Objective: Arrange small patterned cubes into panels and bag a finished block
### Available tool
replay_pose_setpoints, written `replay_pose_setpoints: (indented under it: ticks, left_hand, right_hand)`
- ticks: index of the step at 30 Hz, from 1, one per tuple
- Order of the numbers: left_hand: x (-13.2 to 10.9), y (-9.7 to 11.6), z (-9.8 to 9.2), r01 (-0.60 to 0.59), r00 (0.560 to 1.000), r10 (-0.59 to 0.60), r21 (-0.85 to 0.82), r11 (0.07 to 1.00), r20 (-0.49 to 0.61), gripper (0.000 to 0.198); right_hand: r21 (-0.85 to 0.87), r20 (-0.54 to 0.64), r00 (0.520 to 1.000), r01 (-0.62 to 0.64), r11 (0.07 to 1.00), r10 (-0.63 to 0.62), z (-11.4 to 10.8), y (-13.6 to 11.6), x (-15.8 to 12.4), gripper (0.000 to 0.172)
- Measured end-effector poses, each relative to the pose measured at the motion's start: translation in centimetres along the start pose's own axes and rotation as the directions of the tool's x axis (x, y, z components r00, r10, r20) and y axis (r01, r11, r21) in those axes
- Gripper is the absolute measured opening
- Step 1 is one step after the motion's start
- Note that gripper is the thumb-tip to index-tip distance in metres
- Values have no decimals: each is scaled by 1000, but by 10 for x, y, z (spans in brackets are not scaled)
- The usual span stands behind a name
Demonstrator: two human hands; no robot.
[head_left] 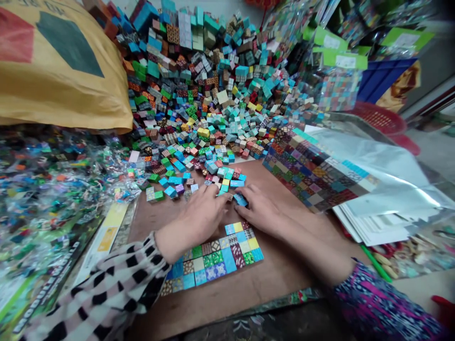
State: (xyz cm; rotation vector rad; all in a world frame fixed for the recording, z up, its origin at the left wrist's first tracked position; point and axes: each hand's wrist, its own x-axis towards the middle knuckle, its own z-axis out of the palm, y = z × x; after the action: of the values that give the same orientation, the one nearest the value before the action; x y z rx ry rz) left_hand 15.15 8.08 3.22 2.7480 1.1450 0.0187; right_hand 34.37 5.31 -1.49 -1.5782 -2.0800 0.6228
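The step in hand looks to be picking out small blocks to go with a laid-out patch of blocks (pixel 229 260) on the brown tabletop (pixel 284 265), nearest the wearer, its left end partly covered by the left sleeve (pixel 117 279). The left hand (pixel 199 213) is bent over the near edge of the loose pile (pixel 213 109); its fingertips are hidden, so I cannot tell whether it grips anything. The right hand (pixel 261 210) has thumb and forefinger at a blue block (pixel 241 199), seemingly touching it, though whether they pinch it is unclear. The patch's far edge is uneven, with a short row standing out toward its right end. Adding to that row would, I judge, call for turning a block printed side up and pressing it flush against its neighbours.
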Motion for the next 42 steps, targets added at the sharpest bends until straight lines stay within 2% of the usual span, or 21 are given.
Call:
replay_pose_setpoints:
  ticks: [6, 12, 17, 23, 27, 30, 32, 34, 37, 40, 42]
  left_hand:
    - [34, -5, 5, -5, 996, 11, 65, 998, -90, 28]
    - [63, -8, 15, 15, 997, -8, 81, 997, -83, 33]
    - [75, -3, 14, 39, 998, -34, 88, 995, -56, 31]
    - [77, -1, 14, -20, 997, 24, 60, 998, -75, 25]
    - [62, -3, 3, -25, 982, 31, 34, 999, -188, 21]
    - [37, -5, -14, -25, 973, 33, 38, 999, -228, 21]
    - [16, -7, -25, -5, 986, 12, 41, 999, -167, 19]
    - [-7, -9, -32, 16, 998, -13, 49, 999, -56, 18]
    - [-37, -15, -34, 45, 995, -51, 76, 996, 85, 19]
    - [-62, -26, -28, 89, 990, -93, 35, 995, 106, 24]
    - [-73, -32, -22, 118, 989, -113, -40, 992, 99, 26]
  right_hand:
    - [13, -23, 1000, 14, 1000, -14, -5, 23, -4, 41]
    - [-40, -17, 1000, 15, 999, -15, -18, 29, -4, 33]
    - [-44, -18, 1000, -9, 999, 9, -22, 28, -3, 29]
    - [-48, 3, 1000, -8, 999, 9, -24, 28, -4, 17]
    - [-48, 15, 1000, -15, 999, 16, -30, 32, -9, 15]
    - [-11, 12, 1000, -26, 1000, 26, -34, 30, -15, 11]
    - [44, -3, 1000, -4, 999, 4, -35, 23, -18, 13]
    - [99, -13, 999, 45, 994, -44, -34, 10, -19, 14]
    - [132, 29, 988, 147, 980, -152, -30, -19, -16, 14]
    - [60, 150, 961, 226, 972, -232, -22, -50, -8, 15]
    - [-27, 247, 941, 244, 969, -230, -15, -66, -4, 14]
